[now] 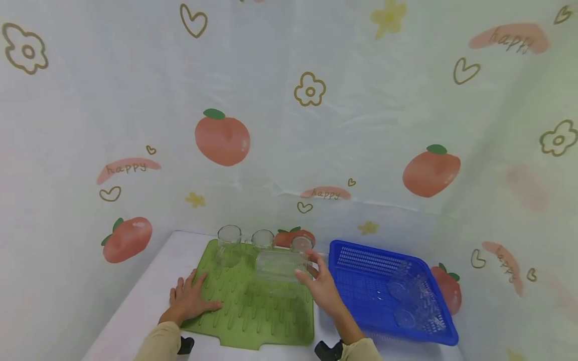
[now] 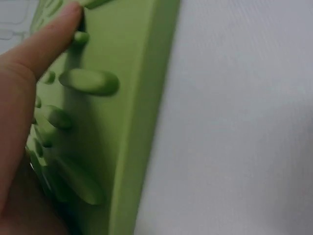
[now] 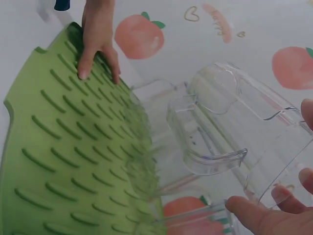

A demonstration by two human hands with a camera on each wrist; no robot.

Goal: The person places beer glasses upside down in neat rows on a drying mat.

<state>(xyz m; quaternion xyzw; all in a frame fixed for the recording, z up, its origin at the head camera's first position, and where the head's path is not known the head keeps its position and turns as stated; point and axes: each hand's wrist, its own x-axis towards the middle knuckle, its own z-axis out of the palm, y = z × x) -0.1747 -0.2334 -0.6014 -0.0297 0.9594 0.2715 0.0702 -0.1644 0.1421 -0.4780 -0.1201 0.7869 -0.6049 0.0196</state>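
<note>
My left hand [image 1: 187, 300] rests with spread fingers on the left edge of a green ribbed drying mat [image 1: 253, 316]. Above the back part of the mat, my right hand [image 1: 324, 290] holds a clear mug [image 1: 281, 265] lying sideways, its fingers and thumb around the right end. In the right wrist view the mug's handle [image 3: 208, 159] shows on its near side. Behind it, along the back of the mat, stand a clear mug [image 1: 229, 245] at the left, another clear mug [image 1: 263, 239] and a third clear vessel [image 1: 301, 243], partly hidden by the right hand.
A blue plastic basket [image 1: 356, 306] stands right of the mat, with several clear glasses [image 1: 406, 296] in its right part. A patterned cloth wall [image 1: 271, 150] rises behind the white table [image 1: 149, 296].
</note>
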